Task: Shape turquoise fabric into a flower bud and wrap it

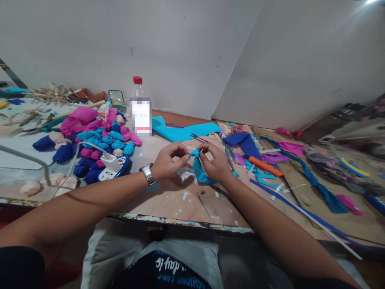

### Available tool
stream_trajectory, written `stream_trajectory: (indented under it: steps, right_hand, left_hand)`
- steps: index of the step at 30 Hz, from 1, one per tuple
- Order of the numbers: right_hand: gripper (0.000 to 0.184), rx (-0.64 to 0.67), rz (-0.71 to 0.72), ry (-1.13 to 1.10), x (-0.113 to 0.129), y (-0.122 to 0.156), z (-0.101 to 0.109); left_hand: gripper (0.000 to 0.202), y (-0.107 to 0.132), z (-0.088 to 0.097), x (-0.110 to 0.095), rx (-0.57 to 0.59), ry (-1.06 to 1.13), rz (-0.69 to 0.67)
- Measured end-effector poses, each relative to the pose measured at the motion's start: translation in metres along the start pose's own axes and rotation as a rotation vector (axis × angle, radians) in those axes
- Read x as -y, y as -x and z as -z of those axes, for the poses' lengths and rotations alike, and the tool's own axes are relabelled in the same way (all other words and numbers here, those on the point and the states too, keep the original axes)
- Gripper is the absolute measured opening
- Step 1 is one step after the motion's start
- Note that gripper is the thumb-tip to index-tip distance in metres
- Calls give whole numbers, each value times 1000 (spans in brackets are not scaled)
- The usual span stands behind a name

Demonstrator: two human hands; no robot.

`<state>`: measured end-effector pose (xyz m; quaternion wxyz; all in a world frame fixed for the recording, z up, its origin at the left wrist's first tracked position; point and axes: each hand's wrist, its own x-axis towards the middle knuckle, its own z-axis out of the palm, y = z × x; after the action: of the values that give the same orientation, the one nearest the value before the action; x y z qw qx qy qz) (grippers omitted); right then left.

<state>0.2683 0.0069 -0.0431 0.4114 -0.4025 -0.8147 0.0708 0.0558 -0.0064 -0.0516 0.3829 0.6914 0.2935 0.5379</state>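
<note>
A short turquoise fabric strip (199,169) is bunched at its top and hangs down between my hands. My right hand (215,163) pinches it near the top with thumb and fingers. Thumb and forefinger of my left hand (170,160), on the wristwatch side, close at the strip's upper left edge. Whether a thread lies between those fingertips is too small to see. Just beyond my hands are a pair of dark-tipped scissors (200,138) and a longer turquoise cloth strip (183,131).
Left lie a pile of pink, blue and turquoise cloth bundles (100,138), a power strip (112,170) with a plugged-in charger, and a red-capped bottle (140,112). Right are an orange cutter (265,166), a white stick (325,224) and fabric scraps (245,143). A wall (180,52) stands behind.
</note>
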Motion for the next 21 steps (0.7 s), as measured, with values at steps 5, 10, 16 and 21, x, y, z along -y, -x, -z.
stream_trajectory:
  steps: [5,10,16,21]
  right_hand:
    - [12,12,16,21,1,0,1]
    - [12,32,15,24,1,0,1]
    - [12,35,12,16,0,1,1]
    - [13,65,25,25,3,2,1]
  left_hand:
    - [9,0,0,-2,-16,-10,22]
    - [6,0,0,1,-11,8,64]
    - [8,-2,-2,8,-6,100,133]
    - [13,-2,-2,9,32,157,166]
